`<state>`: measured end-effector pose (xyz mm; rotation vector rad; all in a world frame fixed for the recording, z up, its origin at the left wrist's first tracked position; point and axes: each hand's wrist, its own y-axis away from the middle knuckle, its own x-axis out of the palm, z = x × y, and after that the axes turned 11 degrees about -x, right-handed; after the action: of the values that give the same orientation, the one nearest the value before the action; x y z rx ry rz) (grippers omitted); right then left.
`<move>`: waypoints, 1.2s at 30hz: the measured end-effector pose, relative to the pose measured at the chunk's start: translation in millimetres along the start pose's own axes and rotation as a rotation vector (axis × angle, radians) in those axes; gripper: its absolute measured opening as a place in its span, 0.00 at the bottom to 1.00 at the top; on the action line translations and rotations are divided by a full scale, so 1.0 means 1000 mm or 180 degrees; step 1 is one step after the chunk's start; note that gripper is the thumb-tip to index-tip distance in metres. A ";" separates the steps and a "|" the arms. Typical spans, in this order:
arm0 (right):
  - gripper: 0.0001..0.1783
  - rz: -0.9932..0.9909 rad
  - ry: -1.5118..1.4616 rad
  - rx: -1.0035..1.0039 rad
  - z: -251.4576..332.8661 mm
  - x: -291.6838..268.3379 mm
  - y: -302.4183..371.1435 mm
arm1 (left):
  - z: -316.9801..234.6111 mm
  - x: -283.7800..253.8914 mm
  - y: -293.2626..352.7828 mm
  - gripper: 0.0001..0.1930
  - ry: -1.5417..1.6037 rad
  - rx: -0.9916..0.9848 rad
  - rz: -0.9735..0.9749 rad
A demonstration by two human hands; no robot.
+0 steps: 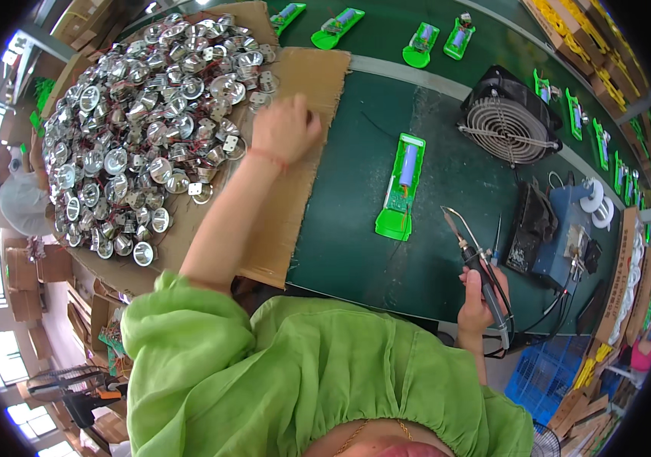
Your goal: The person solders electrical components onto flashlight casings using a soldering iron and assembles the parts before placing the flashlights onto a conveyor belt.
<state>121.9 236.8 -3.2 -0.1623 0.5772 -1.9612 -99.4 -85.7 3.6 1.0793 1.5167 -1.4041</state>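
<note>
My left hand is closed at the right edge of a big heap of shiny lamp reflectors with thin red wires. Its fingers curl downward over the cardboard, so whatever they may grip is hidden. In my right hand is a soldering iron, its tip pointing up and left, with a thin metal feed tube running alongside. Between my hands a bright green flashlight housing lies on the dark green worktop. Inside it sit a purple battery cell, a small circuit board and loose wires.
A black fan with a round grille stands at the back right. Near it are a blue soldering station and a white wire spool. More green housings line the far strip. Flat cardboard underlies the heap. Someone works at far left.
</note>
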 end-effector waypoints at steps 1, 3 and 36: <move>0.13 -0.0033 0.0052 0.0039 0.003 -0.001 0.001 | -0.010 -0.011 0.022 0.10 0.0090 0.0559 -0.0143; 0.12 -0.0002 -0.0062 0.0290 0.004 0.000 0.002 | -0.020 -0.023 0.057 0.07 0.0194 0.1133 -0.0256; 0.12 0.0571 -0.0408 0.0411 0.001 0.042 -0.013 | -0.088 -0.031 0.105 0.09 0.2748 -0.0250 0.1367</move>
<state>92.7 203.7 -2.1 -0.1490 0.3672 -1.7928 10.2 2.6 5.2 1.9659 1.7210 -0.5762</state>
